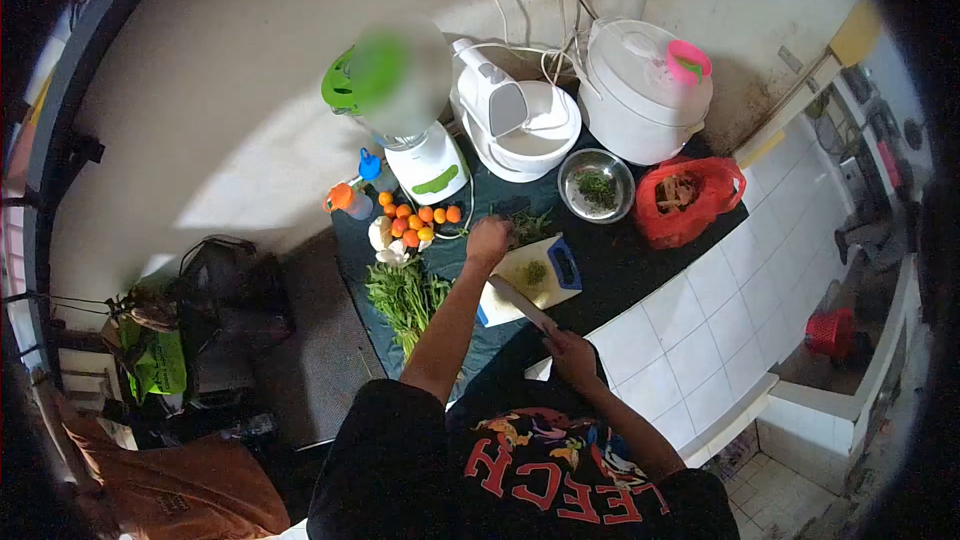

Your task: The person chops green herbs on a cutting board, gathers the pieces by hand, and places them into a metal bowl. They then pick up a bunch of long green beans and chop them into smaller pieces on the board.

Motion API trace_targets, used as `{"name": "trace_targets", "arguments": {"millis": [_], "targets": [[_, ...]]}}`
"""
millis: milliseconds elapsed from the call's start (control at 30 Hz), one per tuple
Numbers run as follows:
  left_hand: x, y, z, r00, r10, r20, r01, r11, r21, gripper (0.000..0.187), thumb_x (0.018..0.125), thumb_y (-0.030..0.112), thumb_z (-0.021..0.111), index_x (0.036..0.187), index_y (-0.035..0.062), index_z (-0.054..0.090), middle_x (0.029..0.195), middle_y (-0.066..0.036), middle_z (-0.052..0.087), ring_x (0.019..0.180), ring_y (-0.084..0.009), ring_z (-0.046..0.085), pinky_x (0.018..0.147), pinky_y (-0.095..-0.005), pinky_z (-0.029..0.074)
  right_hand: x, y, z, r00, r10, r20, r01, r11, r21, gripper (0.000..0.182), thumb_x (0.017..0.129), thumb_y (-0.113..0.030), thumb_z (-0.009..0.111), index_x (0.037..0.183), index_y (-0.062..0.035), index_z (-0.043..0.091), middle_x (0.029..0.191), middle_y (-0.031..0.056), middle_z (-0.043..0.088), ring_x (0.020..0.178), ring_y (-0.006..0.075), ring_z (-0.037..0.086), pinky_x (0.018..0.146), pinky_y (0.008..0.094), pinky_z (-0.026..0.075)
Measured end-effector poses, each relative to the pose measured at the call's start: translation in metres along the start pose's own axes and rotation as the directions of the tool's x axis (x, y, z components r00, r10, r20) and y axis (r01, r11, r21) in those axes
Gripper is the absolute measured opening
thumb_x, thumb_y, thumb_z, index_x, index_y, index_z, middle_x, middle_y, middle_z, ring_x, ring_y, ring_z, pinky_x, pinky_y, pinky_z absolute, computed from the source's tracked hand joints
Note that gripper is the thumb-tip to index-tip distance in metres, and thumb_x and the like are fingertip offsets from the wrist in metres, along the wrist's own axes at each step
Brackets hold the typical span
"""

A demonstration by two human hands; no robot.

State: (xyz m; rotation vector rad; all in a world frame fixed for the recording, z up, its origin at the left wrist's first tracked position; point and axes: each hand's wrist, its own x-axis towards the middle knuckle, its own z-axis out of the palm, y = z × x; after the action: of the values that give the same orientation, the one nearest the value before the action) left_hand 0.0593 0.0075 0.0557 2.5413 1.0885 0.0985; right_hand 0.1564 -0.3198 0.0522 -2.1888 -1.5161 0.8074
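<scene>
My right hand [574,358] is wrapped round the handle of a kitchen knife [522,303], whose blade lies across the near edge of a white cutting board [505,292] with blue ends. Finely chopped greens [535,271] form a small heap on the board. Beyond the board's far left corner, my left hand [490,240] is closed at the edge of a loose pile of green herbs [528,226]. What its fingers hold, if anything, is too small to make out. A steel bowl [625,202] with cut greens in it stands to the right of that pile.
Left of my hands are orange-red tomatoes [411,238], garlic bulbs [381,233] and a leafy bunch of greens [400,295]. A blender [425,162], a stand mixer [540,155] and a large white lidded container [640,90] line the back. A red plastic bag [670,230] sits at right.
</scene>
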Motion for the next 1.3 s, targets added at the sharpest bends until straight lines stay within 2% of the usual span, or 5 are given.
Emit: {"name": "trace_targets", "arguments": {"millis": [533, 767, 900, 1067, 1300], "targets": [[-0.005, -0.012, -0.002, 0.999, -0.010, -0.036, 0.015, 0.990, 0.142, 0.020, 0.085, 0.020, 0.068, 0.102, 0.0165, 0.077, 0.102, -0.008, 0.074, 0.109, -0.0315, 0.065, 0.093, -0.0492, 0.051, 0.000, -0.009, -0.003, 0.997, -0.027, -0.067, 0.032, 0.997, 0.076, 0.033, 0.100, -0.031, 0.066, 0.129, -0.0164, 0.069, 0.089, 0.0163, 0.069, 0.082, 0.0373, 0.070, 0.071, 0.0489, 0.055], [-0.014, -0.036, -0.002, 0.973, -0.022, -0.228, -0.054, 0.945, -0.322, 0.028, 0.085, 0.021, 0.064, 0.103, 0.0064, 0.079, 0.082, -0.020, 0.074, 0.075, -0.0366, 0.073, 0.075, -0.0468, 0.058, 0.004, -0.017, -0.003, 0.990, -0.044, -0.136, 0.048, 0.999, 0.023, 0.036, 0.101, -0.029, 0.065, 0.135, -0.0183, 0.067, 0.083, 0.0152, 0.067, 0.075, 0.0371, 0.067, 0.067, 0.0493, 0.053], [-0.025, -0.046, 0.005, 0.981, -0.195, 0.001, 0.159, 0.795, -0.585, 0.030, 0.091, 0.022, 0.064, 0.110, 0.0037, 0.078, 0.081, -0.016, 0.075, 0.073, -0.0247, 0.072, 0.070, -0.0392, 0.055, 0.013, -0.028, -0.004, 0.981, -0.047, -0.190, 0.049, 0.999, 0.006, 0.036, 0.102, -0.029, 0.063, 0.135, -0.0172, 0.067, 0.085, 0.0169, 0.068, 0.079, 0.0379, 0.068, 0.070, 0.0494, 0.055], [-0.055, -0.036, -0.001, 0.893, -0.113, 0.435, 0.443, 0.054, -0.895, 0.032, 0.097, 0.012, 0.057, 0.123, 0.0016, 0.072, 0.098, -0.002, 0.073, 0.083, -0.0146, 0.066, 0.073, -0.0319, 0.052, 0.018, -0.039, -0.006, 0.973, 0.023, -0.228, -0.017, 0.999, 0.029, 0.036, 0.102, -0.028, 0.062, 0.136, -0.0154, 0.066, 0.090, 0.0173, 0.070, 0.083, 0.0380, 0.069, 0.073, 0.0491, 0.056], [-0.092, -0.025, -0.004, 0.916, -0.114, 0.385, 0.374, -0.106, -0.921, 0.020, 0.100, 0.019, 0.054, 0.104, 0.0067, 0.069, 0.090, -0.002, 0.066, 0.078, -0.0160, 0.060, 0.071, -0.0327, 0.050, 0.024, -0.041, 0.012, 0.901, 0.050, -0.430, -0.036, 0.998, 0.042, 0.039, 0.103, -0.028, 0.059, 0.141, -0.0205, 0.059, 0.092, 0.0177, 0.069, 0.081, 0.0386, 0.070, 0.070, 0.0515, 0.057]]}}
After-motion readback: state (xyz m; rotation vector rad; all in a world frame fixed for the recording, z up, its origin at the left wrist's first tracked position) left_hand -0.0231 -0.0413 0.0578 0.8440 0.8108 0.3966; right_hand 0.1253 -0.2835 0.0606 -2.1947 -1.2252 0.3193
